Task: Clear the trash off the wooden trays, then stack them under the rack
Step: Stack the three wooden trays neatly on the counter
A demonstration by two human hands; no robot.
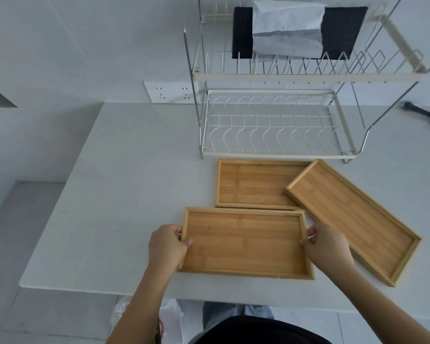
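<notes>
Three bare wooden trays lie on the white counter in front of a two-tier wire rack (271, 150). The near tray (243, 242) is gripped at both short ends: my left hand (168, 245) holds its left rim, my right hand (325, 247) its right rim. A second tray (253, 184) lies behind it, just in front of the rack. The third tray (353, 219) sits at an angle on the right, its far corner overlapping the second tray. No trash shows on any tray.
The rack's top tier carries a black cloth (343, 31) and a white tissue (287, 28). A wall socket (170, 91) is left of the rack. A black tool (425, 115) lies at the right. A white plastic bag (169, 316) sits on the floor below the counter edge.
</notes>
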